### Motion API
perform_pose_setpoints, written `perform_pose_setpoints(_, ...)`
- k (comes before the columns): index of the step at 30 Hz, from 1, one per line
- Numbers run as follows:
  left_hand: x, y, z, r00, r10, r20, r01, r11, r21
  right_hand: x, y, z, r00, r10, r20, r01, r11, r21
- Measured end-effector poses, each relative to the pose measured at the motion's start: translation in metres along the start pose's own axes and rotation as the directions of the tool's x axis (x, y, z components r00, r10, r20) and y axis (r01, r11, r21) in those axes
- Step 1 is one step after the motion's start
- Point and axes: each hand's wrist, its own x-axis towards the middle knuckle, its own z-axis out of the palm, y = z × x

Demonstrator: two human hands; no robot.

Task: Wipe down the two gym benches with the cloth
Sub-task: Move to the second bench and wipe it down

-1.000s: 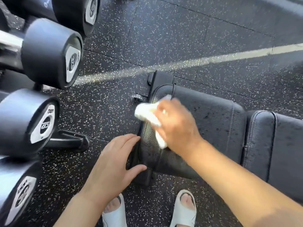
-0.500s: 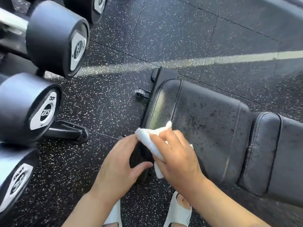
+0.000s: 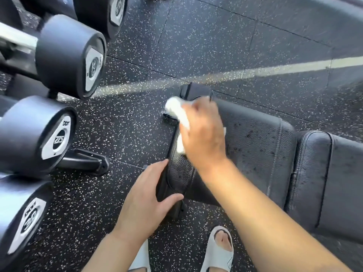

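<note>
A black padded gym bench [image 3: 261, 154] runs from the centre to the right edge, its seat pad speckled with dark wet spots. My right hand [image 3: 204, 138] presses a white cloth [image 3: 176, 112] onto the far left end of the seat pad, fingers curled over it; most of the cloth is hidden under the hand. My left hand [image 3: 145, 201] rests against the near left corner of the pad, fingers straight along its end face and thumb on the front side. The backrest pad [image 3: 343, 183] continues to the right. Only one bench is in view.
A rack of large black dumbbells [image 3: 64, 55] fills the left side, its foot [image 3: 86, 163] reaching toward the bench. The floor is speckled black rubber with a pale line [image 3: 255, 72] across it. My feet in white sandals [image 3: 218, 250] stand just below the bench.
My right hand has swept the cloth from the near left corner up to the far left end of the seat pad. My left hand stays at the near corner.
</note>
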Motion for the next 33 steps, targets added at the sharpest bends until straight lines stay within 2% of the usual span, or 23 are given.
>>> perform_pose_setpoints(6, -0.004, -0.003, 0.012, 0.998, -0.052, -0.029, 0.049, 0.993, -0.111, -0.116, -0.021, -0.014, 0.978, -0.171, 0.117, 0.163, 0.983, 0.081)
perform_pose_setpoints(9, -0.006, -0.008, 0.016, 0.996, -0.068, -0.053, 0.063, 0.995, -0.076, -0.092, -0.003, -0.015, 0.977, -0.186, 0.103, 0.184, 0.982, 0.034)
perform_pose_setpoints(12, -0.008, -0.004, 0.016, 0.995, -0.093, -0.042, 0.091, 0.994, -0.061, -0.025, 0.011, -0.007, 0.999, -0.046, 0.022, 0.046, 0.999, -0.004)
perform_pose_setpoints(16, -0.010, -0.003, 0.015, 0.995, -0.091, -0.046, 0.088, 0.995, -0.052, 0.039, 0.009, 0.007, 0.997, 0.078, 0.014, -0.078, 0.996, -0.044)
perform_pose_setpoints(19, -0.010, -0.004, 0.016, 0.995, -0.095, -0.039, 0.093, 0.995, -0.046, 0.009, -0.015, 0.011, 0.999, 0.046, 0.025, -0.044, 0.998, -0.043)
perform_pose_setpoints(22, -0.011, -0.004, 0.015, 0.995, -0.096, -0.040, 0.092, 0.993, -0.072, -0.055, -0.035, 0.004, 0.994, -0.058, 0.093, 0.056, 0.998, 0.019)
perform_pose_setpoints(25, -0.012, -0.006, 0.016, 0.996, -0.076, -0.046, 0.074, 0.996, -0.043, -0.090, -0.019, -0.005, 0.988, -0.112, 0.107, 0.105, 0.992, 0.072)
perform_pose_setpoints(30, -0.002, 0.007, 0.003, 0.998, -0.028, -0.050, 0.026, 0.999, -0.029, -0.064, 0.027, -0.022, 0.977, -0.175, 0.119, 0.172, 0.984, 0.041)
perform_pose_setpoints(33, 0.013, 0.023, -0.007, 0.997, 0.063, -0.042, -0.061, 0.998, 0.030, -0.018, 0.042, -0.020, 0.990, -0.126, 0.059, 0.121, 0.990, 0.076)
